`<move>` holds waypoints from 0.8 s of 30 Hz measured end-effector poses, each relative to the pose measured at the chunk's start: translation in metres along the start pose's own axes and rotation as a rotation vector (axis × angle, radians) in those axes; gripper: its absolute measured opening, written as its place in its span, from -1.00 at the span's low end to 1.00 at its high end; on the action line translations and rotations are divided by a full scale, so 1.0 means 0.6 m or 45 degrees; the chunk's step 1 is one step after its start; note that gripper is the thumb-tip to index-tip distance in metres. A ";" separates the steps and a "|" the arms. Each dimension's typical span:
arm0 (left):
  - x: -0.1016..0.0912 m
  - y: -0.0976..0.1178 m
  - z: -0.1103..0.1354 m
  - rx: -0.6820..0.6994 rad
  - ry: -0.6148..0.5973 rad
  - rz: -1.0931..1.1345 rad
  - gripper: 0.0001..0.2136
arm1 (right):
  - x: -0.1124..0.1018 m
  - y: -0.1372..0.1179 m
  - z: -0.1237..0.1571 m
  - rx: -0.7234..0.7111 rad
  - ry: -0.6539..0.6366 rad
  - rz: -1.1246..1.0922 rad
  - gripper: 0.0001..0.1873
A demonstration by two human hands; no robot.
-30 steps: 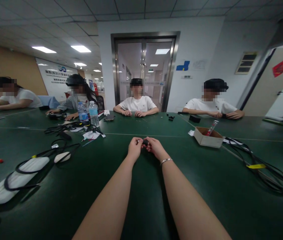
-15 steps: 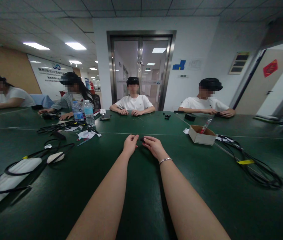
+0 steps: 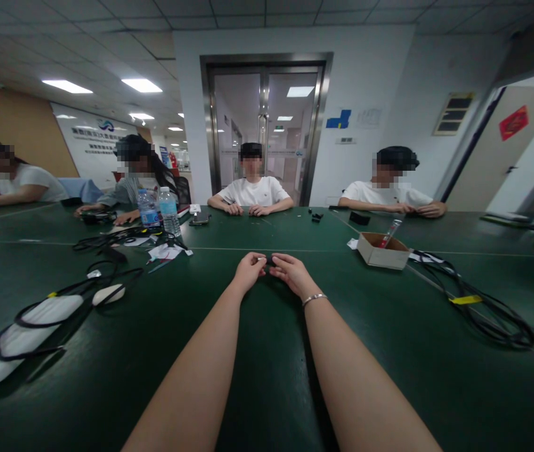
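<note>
Just above the green table (image 3: 267, 351), my two hands are close together in front of me. Thumb and fingers of my right hand (image 3: 291, 274) pinch a small black object (image 3: 269, 258), too small and half covered to name. My left hand (image 3: 249, 272) is closed in a pinch right beside it. A tiny pale spot shows at its fingertips; whether that is a held thing or a fingernail is unclear. Whether the left fingertips touch the black object cannot be made out.
A cardboard box (image 3: 382, 256) and coiled black cable (image 3: 488, 314) lie to the right. On the left are a white power strip (image 3: 50, 323), a computer mouse (image 3: 108, 295), cables and water bottles (image 3: 169, 212). Several people sit across the table.
My left hand has come nearer the black object, narrowing the gap between my hands. The pale spot now shows at its fingertips. My right hand keeps its pinch.
</note>
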State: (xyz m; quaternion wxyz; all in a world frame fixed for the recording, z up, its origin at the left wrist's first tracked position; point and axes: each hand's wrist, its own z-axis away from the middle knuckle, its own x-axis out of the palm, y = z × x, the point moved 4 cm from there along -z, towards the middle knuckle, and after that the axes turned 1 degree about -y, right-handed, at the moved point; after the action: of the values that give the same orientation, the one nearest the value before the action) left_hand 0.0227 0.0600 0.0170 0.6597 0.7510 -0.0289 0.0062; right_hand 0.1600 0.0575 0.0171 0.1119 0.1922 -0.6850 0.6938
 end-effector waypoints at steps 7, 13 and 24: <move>0.000 -0.002 -0.002 -0.012 0.002 -0.007 -0.86 | -0.002 0.001 -0.003 -0.012 -0.040 -0.020 -0.86; 0.000 0.000 0.001 -0.060 -0.006 0.021 -0.87 | -0.002 0.003 -0.001 -0.009 -0.047 -0.013 -0.85; -0.001 0.000 0.001 -0.089 -0.008 0.018 -0.84 | 0.000 -0.001 0.002 -0.020 -0.093 0.014 -0.83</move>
State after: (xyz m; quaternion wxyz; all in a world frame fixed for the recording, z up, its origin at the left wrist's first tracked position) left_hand 0.0218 0.0593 0.0170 0.6854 0.7272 -0.0365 0.0073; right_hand 0.1602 0.0564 0.0176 0.0845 0.2128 -0.6950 0.6815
